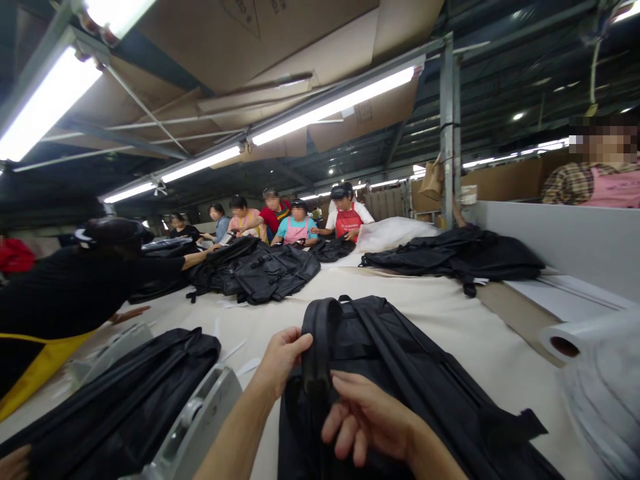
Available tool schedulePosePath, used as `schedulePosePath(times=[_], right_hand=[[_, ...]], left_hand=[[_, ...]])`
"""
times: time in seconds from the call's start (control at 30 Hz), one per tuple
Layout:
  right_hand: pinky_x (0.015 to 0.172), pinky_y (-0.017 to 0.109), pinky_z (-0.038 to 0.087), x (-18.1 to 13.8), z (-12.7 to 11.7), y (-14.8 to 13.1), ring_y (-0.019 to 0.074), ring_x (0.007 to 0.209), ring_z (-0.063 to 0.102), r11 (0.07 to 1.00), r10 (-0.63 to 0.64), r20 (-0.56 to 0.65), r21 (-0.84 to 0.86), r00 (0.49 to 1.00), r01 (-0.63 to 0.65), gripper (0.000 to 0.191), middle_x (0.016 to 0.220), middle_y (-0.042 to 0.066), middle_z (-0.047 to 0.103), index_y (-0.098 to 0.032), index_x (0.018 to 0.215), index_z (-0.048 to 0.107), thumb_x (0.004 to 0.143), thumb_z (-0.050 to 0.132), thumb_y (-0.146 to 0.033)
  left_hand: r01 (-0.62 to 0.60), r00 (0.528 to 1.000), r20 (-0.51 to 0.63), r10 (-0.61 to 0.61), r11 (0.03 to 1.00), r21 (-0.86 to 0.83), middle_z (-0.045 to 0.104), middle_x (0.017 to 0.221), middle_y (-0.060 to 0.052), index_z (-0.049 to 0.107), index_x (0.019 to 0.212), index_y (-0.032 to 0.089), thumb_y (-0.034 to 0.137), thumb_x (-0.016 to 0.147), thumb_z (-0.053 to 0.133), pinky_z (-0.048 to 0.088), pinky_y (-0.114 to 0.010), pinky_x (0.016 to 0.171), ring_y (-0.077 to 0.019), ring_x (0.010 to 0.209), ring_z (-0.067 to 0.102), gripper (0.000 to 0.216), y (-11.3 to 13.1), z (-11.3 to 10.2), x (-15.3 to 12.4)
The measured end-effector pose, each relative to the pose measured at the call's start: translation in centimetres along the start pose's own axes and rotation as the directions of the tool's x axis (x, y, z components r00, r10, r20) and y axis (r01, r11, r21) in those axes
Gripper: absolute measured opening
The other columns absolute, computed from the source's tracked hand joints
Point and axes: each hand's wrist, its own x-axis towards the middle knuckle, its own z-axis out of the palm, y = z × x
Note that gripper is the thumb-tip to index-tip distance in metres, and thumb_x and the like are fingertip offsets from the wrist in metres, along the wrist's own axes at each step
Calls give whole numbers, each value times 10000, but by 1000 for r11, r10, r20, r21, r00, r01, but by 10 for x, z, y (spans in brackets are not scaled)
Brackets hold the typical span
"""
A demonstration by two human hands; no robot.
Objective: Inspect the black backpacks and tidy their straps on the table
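Note:
A black backpack (pixel 380 333) lies on the pale tabletop in front of me, its straps running away to the lower right. My left hand (pixel 285 360) is closed on the raised, curved top edge of this backpack, thumb pressed against its outer side. Just to the right, my right hand (pixel 367 423) hovers over the near part of the bag. Its fingers are loosely curled and apart, with the thumb tip at or touching the raised edge. Nothing shows in its grasp.
Another black bag (pixel 165 373) lies at left beside a grey metal fixture (pixel 205 413). More black bags (pixel 270 270) and a bag pile (pixel 455 257) lie farther back. A plastic roll (pixel 590 340) sits at right. A co-worker (pixel 65 287) leans in from the left; several others stand behind.

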Motion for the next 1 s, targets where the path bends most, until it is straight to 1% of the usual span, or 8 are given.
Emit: schedulePosePath(times=[0.1, 0.17, 0.23, 0.3, 0.37, 0.43, 0.7, 1.0], right_hand=[[515, 224, 545, -8, -1, -13, 194, 749, 707, 972, -178, -36, 146, 983, 182, 550, 989, 182, 705, -174, 1289, 335, 852, 556, -422], [501, 201, 532, -10, -4, -16, 165, 679, 699, 955, -216, -161, 168, 963, 243, 399, 904, 137, 724, -167, 1145, 459, 845, 578, -401], [418, 168, 486, -13, -6, -16, 147, 554, 671, 973, -165, -177, 129, 970, 189, 312, 759, 113, 723, -133, 928, 551, 855, 554, -436], [395, 174, 478, -15, -5, -14, 169, 552, 677, 994, -79, -32, 77, 996, 81, 433, 729, 140, 718, -94, 842, 597, 876, 480, -510], [444, 204, 516, -15, -2, -14, 209, 664, 705, 997, -28, 124, 81, 992, 18, 566, 832, 179, 724, -55, 950, 631, 897, 387, -562], [501, 216, 539, -13, 1, -15, 220, 756, 709, 986, -23, 160, 169, 987, -4, 647, 928, 191, 718, -35, 1058, 621, 908, 319, -587], [631, 257, 545, -1, 1, -18, 223, 850, 691, 942, -70, 19, 331, 997, 60, 786, 1107, 254, 645, 2, 1063, 631, 872, 272, -671], [843, 313, 496, 2, 12, -10, 191, 893, 663, 887, -281, -155, 334, 947, 318, 522, 978, 127, 708, -96, 998, 663, 819, 543, -572]], left_hand=[[-32, 999, -32, 33, 999, 17, 522, 541, 47, 585, 677, 144, 444, 567, 740, 258, -194, 452, -54, 458, 412, 355, 3, -1, 8], [-46, 998, -47, 47, 999, 26, 476, 521, 64, 563, 663, 149, 444, 576, 727, 235, -193, 440, -45, 443, 377, 349, 5, -2, 13], [-56, 997, -42, 57, 998, 36, 458, 517, 67, 546, 650, 152, 444, 583, 717, 234, -192, 436, -46, 442, 374, 346, 7, -2, 17], [-64, 997, -27, 66, 997, 48, 471, 526, 59, 542, 653, 153, 448, 591, 709, 249, -192, 436, -53, 450, 395, 344, 10, 1, 18], [-74, 997, -16, 75, 995, 61, 486, 532, 53, 548, 664, 152, 444, 598, 705, 258, -192, 434, -57, 451, 408, 337, 12, 5, 18], [-82, 996, -17, 83, 994, 73, 487, 525, 56, 551, 667, 153, 436, 600, 707, 258, -190, 427, -53, 440, 400, 329, 14, 9, 16], [-55, 998, -15, 57, 991, 119, 448, 467, 76, 531, 676, 166, 514, 616, 693, 266, -185, 398, -50, 389, 369, 388, 20, 27, -6], [-89, 992, -75, 101, 986, 143, 588, 628, 16, 601, 692, 157, 430, 617, 671, 318, -222, 512, -119, 574, 489, 292, -14, 30, -35]])
